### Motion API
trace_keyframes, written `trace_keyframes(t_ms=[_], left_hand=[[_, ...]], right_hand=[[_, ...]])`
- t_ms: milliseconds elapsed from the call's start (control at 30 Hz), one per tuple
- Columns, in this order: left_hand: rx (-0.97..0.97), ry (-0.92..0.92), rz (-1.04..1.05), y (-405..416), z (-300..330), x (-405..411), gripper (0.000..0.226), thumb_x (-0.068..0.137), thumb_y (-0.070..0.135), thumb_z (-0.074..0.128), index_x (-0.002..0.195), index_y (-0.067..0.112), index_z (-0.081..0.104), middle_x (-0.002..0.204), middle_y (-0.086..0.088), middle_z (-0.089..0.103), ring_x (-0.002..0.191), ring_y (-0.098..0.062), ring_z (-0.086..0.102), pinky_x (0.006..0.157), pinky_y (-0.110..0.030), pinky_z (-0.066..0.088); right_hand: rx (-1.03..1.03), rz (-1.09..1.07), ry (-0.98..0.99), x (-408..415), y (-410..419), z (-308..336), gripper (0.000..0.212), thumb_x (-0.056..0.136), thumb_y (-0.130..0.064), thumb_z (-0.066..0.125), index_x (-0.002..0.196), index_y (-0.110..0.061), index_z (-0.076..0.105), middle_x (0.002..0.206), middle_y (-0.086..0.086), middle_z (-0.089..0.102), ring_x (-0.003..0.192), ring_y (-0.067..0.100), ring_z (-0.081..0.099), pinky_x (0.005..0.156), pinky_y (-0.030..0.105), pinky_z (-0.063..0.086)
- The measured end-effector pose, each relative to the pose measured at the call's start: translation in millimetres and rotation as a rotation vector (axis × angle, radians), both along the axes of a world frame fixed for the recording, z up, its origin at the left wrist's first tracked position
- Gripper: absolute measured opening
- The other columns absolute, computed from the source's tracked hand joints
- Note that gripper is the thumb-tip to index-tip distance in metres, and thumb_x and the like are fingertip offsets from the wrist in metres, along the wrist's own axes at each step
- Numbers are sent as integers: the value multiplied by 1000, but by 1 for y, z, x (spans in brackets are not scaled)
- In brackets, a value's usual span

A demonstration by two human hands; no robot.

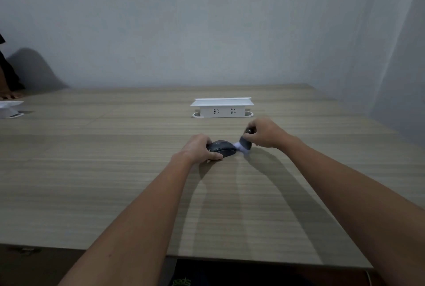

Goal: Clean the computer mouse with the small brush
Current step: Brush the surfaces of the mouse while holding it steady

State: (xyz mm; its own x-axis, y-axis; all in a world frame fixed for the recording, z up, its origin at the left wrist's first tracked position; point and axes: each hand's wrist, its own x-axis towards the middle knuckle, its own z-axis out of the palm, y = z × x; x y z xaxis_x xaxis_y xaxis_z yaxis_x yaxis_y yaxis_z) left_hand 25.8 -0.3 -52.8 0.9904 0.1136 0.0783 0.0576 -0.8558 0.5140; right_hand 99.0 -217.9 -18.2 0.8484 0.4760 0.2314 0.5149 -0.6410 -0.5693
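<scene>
A dark grey computer mouse (222, 147) is seen lying on the wood-grain table (92, 170), slightly right of the table's centre. It is gripped at its 9 o'clock end by the left hand (199, 148), fingers curled over the far side and thumb pressed along the near side. At the mouse's 3 o'clock end, the white bristles of a small brush (244, 143) are laid against its edge; the bristles appear blurred. The brush's dark body is pinched from above in the closed right hand (264, 132). A white socket box (222, 107) is noted at 12 o'clock from the mouse, well apart, before a pale wall (207, 21)
</scene>
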Motion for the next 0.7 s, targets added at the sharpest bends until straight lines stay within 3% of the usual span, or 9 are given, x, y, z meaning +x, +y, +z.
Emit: trace_keyframes(t_ms=[100, 167, 233, 300, 433, 600, 700], left_hand=[[-4, -8, -7, 1, -2, 0, 40, 72, 43, 83, 95, 11, 75, 90, -9, 75, 88, -26, 68, 75, -36, 51], [-4, -3, -19, 3, -2, 0, 39, 73, 42, 82, 96, 12, 75, 90, -8, 75, 87, -25, 67, 71, -34, 49], [2, 7, -38, 4, -2, 0, 37, 75, 41, 81, 97, 13, 75, 91, -7, 75, 88, -24, 67, 70, -32, 47], [10, 11, -52, 4, -2, 1, 35, 76, 40, 81, 98, 13, 75, 91, -7, 75, 89, -24, 68, 72, -33, 49], [21, 23, -65, 4, -3, 4, 34, 76, 39, 80, 98, 14, 74, 92, -7, 75, 90, -25, 68, 77, -36, 51], [30, 23, -86, 5, -3, 6, 31, 78, 37, 79, 98, 13, 74, 90, -7, 74, 87, -26, 66, 74, -35, 49], [40, 20, -90, 6, -3, 7, 32, 78, 37, 78, 101, 14, 74, 93, -6, 74, 89, -25, 66, 75, -35, 49]], right_hand=[[79, -54, -51, -2, 7, 1, 18, 82, -13, 67, 78, 4, 72, 69, 15, 65, 55, 16, 53, 59, 35, 47], [155, 14, 7, -6, 10, 4, 18, 87, -16, 67, 85, 1, 74, 70, 12, 66, 54, 15, 57, 54, 30, 51], [110, 24, 53, -4, 12, 3, 18, 88, -17, 67, 87, -1, 73, 72, 9, 67, 57, 18, 60, 51, 25, 50], [8, -27, 42, 0, 12, 3, 19, 85, -14, 64, 83, 4, 71, 78, 14, 71, 66, 25, 62, 56, 29, 49], [100, -13, 29, -1, 14, 10, 21, 89, -16, 65, 82, 2, 73, 67, 5, 65, 53, 12, 55, 48, 14, 42], [-7, -61, 66, 2, 15, 7, 20, 84, -13, 63, 74, 4, 65, 67, 12, 58, 61, 24, 55, 47, 24, 40], [76, -42, 55, 2, 15, 10, 21, 86, -16, 65, 77, 3, 68, 65, 9, 60, 57, 21, 55, 47, 24, 42]])
